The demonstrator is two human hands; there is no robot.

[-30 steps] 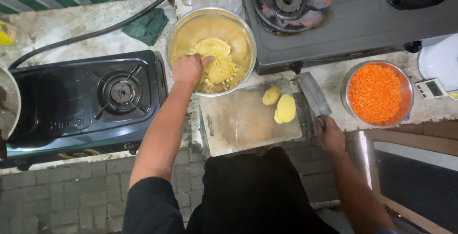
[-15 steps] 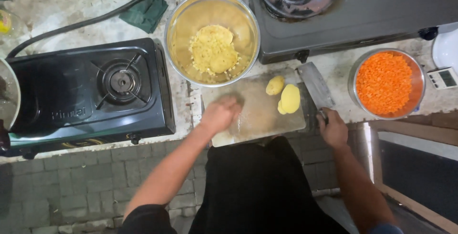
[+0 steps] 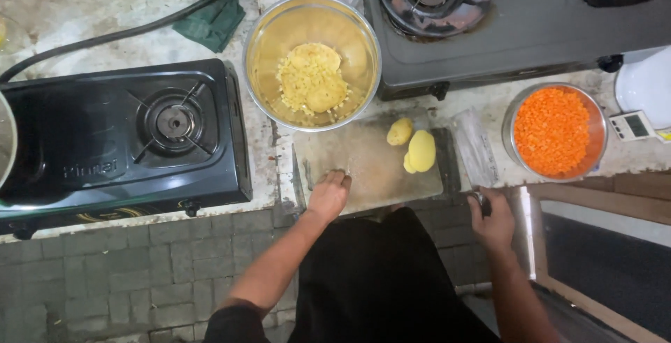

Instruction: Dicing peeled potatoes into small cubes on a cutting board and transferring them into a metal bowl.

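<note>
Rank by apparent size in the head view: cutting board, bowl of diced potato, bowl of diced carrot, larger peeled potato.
1. Cutting board and bowl of diced potato: look alike, unranked.
2. Bowl of diced carrot.
3. Larger peeled potato.

A black single-burner stove [image 3: 122,137] sits at the worktop's [image 3: 77,18] left edge, a grey stove [image 3: 503,22] along the far edge. A folded green cloth [image 3: 210,22] lies behind the black stove. At the right edge, a bowl of diced carrot [image 3: 556,131] (bright orange) stands beside a small digital scale [image 3: 632,125].
</note>
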